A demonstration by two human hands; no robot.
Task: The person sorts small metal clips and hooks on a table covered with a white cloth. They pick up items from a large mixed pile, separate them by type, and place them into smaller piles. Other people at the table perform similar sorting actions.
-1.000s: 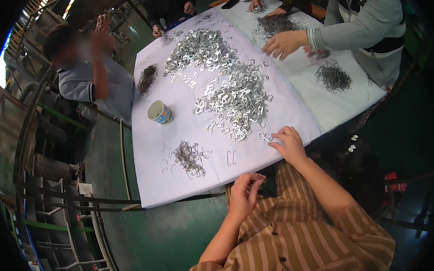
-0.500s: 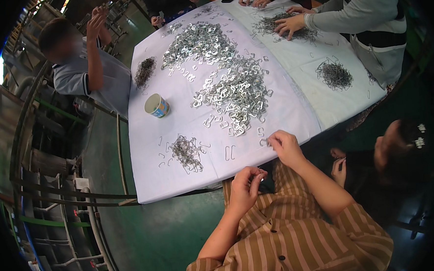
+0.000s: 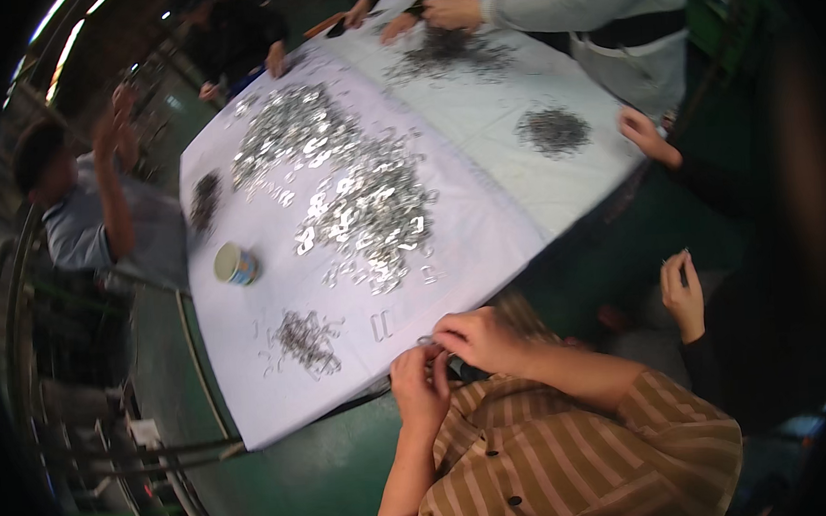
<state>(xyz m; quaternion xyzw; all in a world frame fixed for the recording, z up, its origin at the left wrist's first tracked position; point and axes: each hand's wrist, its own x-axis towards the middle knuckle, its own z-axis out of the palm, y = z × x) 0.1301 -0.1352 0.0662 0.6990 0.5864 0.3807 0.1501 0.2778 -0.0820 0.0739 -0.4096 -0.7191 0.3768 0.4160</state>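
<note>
My left hand (image 3: 420, 388) is closed in a pinch just off the table's near edge; whatever it holds is hidden by the fingers. My right hand (image 3: 483, 340) meets it from the right, fingertips closed on a small bent metal clip (image 3: 425, 340) that partly shows beside the left fingertips. Blur hides how the pieces meet. On the white-covered table (image 3: 488, 273) lies a large heap of shiny bent metal clips (image 3: 373, 204). Two thin wire pieces (image 3: 381, 326) lie side by side near my hands. Left of them is a pile of thin wire pieces (image 3: 307, 340).
A paper cup (image 3: 236, 264) stands on the left, near a small dark wire pile (image 3: 205, 202). More wire piles (image 3: 553, 131) lie on the right. Several people surround the table; a co-worker's hand (image 3: 683, 295) is raised at my right. Metal railings (image 3: 194, 363) run along the left.
My right hand has left the table's near edge with a metal clip and come to my left hand. The view has turned, shifting the table leftward. A co-worker's hand now touches the right table edge.
</note>
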